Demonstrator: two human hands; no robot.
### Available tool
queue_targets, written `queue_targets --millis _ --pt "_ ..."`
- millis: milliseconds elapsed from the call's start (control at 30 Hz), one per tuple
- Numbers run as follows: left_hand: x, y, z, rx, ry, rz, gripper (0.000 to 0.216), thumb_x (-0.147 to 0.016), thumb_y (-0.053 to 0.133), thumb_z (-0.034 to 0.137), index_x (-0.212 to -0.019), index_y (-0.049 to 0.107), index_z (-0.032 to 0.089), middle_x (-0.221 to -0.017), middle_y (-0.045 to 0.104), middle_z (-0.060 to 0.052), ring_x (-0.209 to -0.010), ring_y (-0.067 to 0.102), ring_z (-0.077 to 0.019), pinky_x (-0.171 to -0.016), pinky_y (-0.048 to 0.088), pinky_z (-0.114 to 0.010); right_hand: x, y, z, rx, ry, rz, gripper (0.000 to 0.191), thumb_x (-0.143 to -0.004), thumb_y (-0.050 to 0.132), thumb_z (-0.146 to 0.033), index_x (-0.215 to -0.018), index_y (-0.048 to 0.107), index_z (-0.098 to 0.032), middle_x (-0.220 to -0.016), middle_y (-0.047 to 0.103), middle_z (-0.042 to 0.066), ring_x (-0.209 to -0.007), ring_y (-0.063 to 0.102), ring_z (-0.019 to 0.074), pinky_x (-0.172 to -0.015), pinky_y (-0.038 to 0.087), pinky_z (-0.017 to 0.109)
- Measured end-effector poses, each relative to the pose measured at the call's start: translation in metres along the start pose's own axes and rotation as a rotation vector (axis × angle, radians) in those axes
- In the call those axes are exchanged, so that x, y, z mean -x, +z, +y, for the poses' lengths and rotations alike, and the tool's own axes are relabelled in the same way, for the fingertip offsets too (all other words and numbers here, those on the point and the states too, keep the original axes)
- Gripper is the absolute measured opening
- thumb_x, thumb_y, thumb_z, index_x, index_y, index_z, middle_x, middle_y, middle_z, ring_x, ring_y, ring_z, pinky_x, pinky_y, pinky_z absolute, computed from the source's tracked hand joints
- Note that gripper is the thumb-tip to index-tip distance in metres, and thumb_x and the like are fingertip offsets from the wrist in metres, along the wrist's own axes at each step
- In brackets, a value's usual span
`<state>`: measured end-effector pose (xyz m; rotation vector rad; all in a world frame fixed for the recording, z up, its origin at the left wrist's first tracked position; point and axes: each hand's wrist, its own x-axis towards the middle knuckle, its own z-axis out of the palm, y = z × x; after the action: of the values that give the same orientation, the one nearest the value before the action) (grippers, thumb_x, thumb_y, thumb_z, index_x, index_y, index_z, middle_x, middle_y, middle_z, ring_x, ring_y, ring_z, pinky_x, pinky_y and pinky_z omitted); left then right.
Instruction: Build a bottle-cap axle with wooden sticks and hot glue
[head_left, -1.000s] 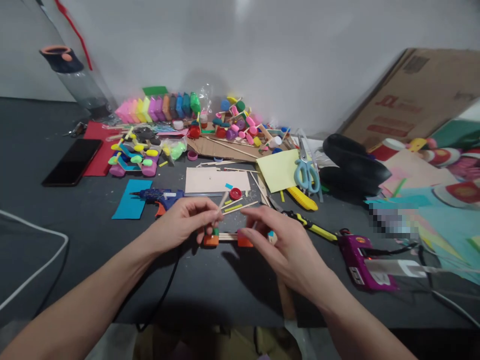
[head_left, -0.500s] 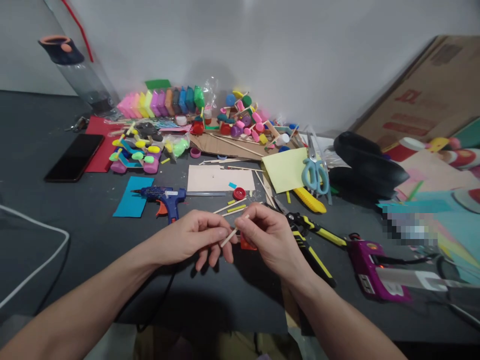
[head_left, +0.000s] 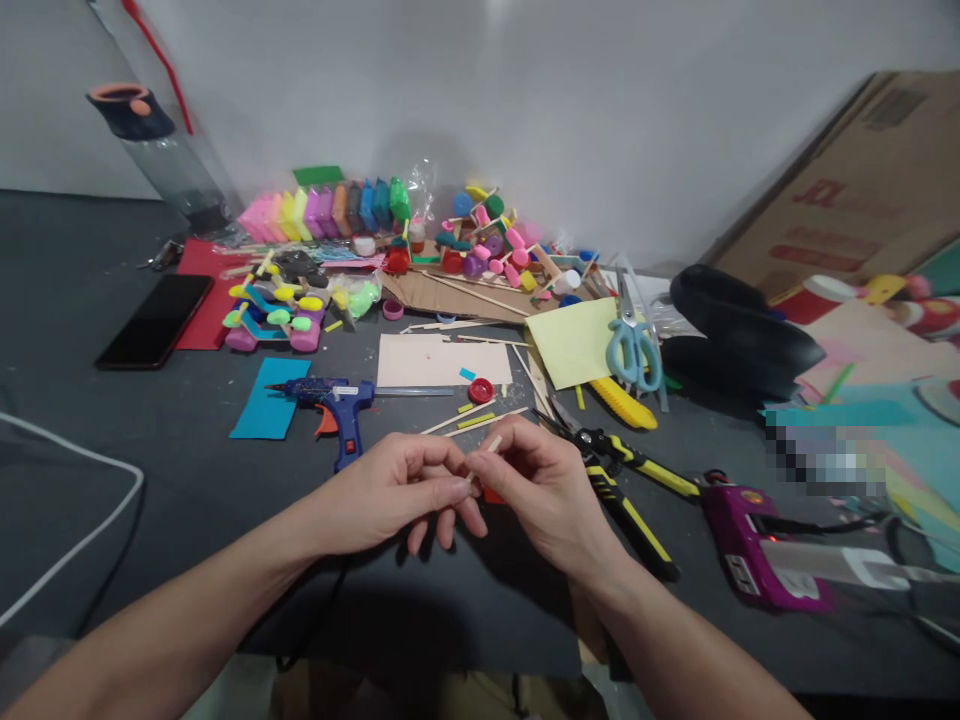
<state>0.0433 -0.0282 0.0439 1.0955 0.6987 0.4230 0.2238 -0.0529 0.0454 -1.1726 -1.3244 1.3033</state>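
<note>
A short pale wooden stick (head_left: pixel 493 445) is pinched between the thumb and fingertips of my right hand (head_left: pixel 536 485), its upper end poking out past the thumb. My left hand (head_left: pixel 416 490) meets it from the other side, thumb and forefinger closed at the stick's lower end, which is mostly hidden by the fingers. Its other fingers curl loosely below. Partly covered by my right hand is a red object (head_left: pixel 492 496) on the table. Just beyond the hands lie thin wooden sticks (head_left: pixel 487 425), yellow-green pieces (head_left: pixel 476 420) and a red bottle cap (head_left: pixel 481 390).
A blue glue gun (head_left: pixel 341 400) rests left of the hands on blue card. Black-and-yellow pliers (head_left: pixel 626 520) lie at the right, near scissors (head_left: pixel 634 350) and a purple power strip (head_left: pixel 750 540). Colourful clay packs (head_left: pixel 330 210) and small models (head_left: pixel 274 315) stand further back.
The stick has slid or turned between my fingers, so less of it shows at the lower end. My left hand has shifted slightly right and closer to my right hand.
</note>
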Motion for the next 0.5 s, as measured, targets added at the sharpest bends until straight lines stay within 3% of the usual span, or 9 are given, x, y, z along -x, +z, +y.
queue_targets --millis 100,267,400,500 --pt "-0.0008 -0.0009 0.0001 0.085 0.000 0.001 0.024 -0.089 0.067 0.035 -0.086 0.059 0.013 -0.080 0.077 -0.010 -0.053 0.064 -0.0092 -0.040 0.047 -0.013 -0.0006 -0.0012 0.0001 -0.005 0.007 0.018 0.031 -0.087 0.072 -0.041 -0.068 0.060 -0.019 -0.062 0.056 -0.004 -0.056 0.049 0.0094 -0.053 0.041 0.023" --pt "-0.0029 -0.0061 -0.0003 0.275 0.002 -0.061 0.029 -0.088 0.070 0.040 -0.086 0.058 0.014 -0.081 0.078 -0.012 -0.053 0.067 -0.0120 -0.040 0.050 -0.016 -0.0021 -0.0062 0.0003 -0.054 0.054 0.022 0.026 -0.092 0.064 -0.045 -0.091 0.068 -0.020 -0.062 0.054 -0.005 -0.054 0.047 0.0096 -0.050 0.040 0.022" --pt "-0.0031 -0.0057 -0.0025 0.252 -0.034 -0.122 0.031 -0.088 0.070 0.042 -0.084 0.059 0.013 -0.084 0.078 -0.015 -0.056 0.069 -0.0137 -0.042 0.051 -0.017 -0.0024 -0.0067 -0.0023 -0.072 0.093 -0.040 0.026 -0.087 0.071 -0.043 -0.081 0.065 -0.019 -0.063 0.061 -0.002 -0.055 0.050 0.0104 -0.051 0.042 0.023" --pt "-0.0031 -0.0028 -0.0036 0.211 -0.037 -0.100 0.032 -0.088 0.069 0.043 -0.085 0.059 0.014 -0.086 0.078 -0.015 -0.057 0.069 -0.0141 -0.042 0.051 -0.019 -0.0022 -0.0048 -0.0039 -0.091 0.094 -0.070 0.029 -0.087 0.071 -0.045 -0.076 0.061 -0.020 -0.061 0.063 -0.002 -0.053 0.050 0.0103 -0.051 0.042 0.023"
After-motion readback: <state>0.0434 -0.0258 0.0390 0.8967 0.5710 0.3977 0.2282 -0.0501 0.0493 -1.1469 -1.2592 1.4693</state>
